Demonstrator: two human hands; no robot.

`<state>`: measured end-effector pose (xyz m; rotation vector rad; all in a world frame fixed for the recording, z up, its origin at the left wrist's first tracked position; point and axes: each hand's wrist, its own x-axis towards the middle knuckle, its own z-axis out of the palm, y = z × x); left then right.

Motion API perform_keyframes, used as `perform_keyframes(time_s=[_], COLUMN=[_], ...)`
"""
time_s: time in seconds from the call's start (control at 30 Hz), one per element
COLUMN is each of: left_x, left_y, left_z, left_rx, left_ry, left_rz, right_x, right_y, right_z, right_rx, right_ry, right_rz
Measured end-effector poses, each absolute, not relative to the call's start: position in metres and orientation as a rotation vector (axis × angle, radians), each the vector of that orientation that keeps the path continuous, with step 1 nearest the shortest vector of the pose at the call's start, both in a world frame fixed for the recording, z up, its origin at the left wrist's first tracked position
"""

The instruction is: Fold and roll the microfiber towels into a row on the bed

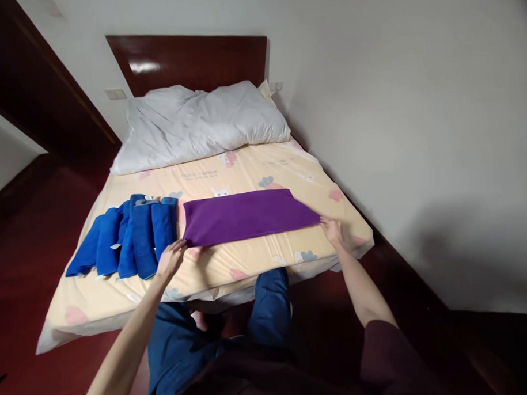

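A purple cloth (242,216), perhaps a towel, lies spread in a long strip across the bed. Its near left corner is pinched in my left hand (171,258). With my right hand (332,229) I grip the near right corner, which is pulled out to a point. Close beside my left hand sits a group of rolled blue towels (137,236), several of them packed side by side, some with small white tags showing.
The bed (228,170) has a pale yellow patterned sheet. A white pillow or folded quilt (200,122) lies at its head, against a dark wooden headboard (198,58). A white wall (399,129) runs along the right; dark red floor (27,252) shows at the left.
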<state>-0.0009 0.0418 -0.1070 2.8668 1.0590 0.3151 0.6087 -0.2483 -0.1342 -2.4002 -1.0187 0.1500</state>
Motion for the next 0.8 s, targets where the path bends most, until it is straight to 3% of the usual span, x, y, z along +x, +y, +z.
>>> perform_keyframes(time_s=[0.17,0.33,0.47,0.67,0.8], left_x=[0.003,-0.015,-0.034,-0.06,-0.063], left_y=[0.007,0.005,0.004,-0.02,-0.048], left_z=[-0.168,-0.17,-0.163,-0.174,-0.186], left_rx=[2.766,2.62,2.63,2.806,2.832], left_ry=[1.03,1.252,1.162,0.949,1.049], left_rz=[0.196,0.395,0.448,0.123,-0.07], right_x=[0.591,0.595,0.595,0.577,0.561], right_y=[-0.276,-0.297,-0.309,-0.329,-0.326], right_z=[-0.185,-0.192,-0.192,-0.196,-0.184], right_rx=[-2.563,-2.702,-2.699,-2.624,-2.821], right_ry=[-0.903,-0.784,-0.832,-1.196,-1.286], right_rz=[0.242,0.193,0.193,0.17,0.243])
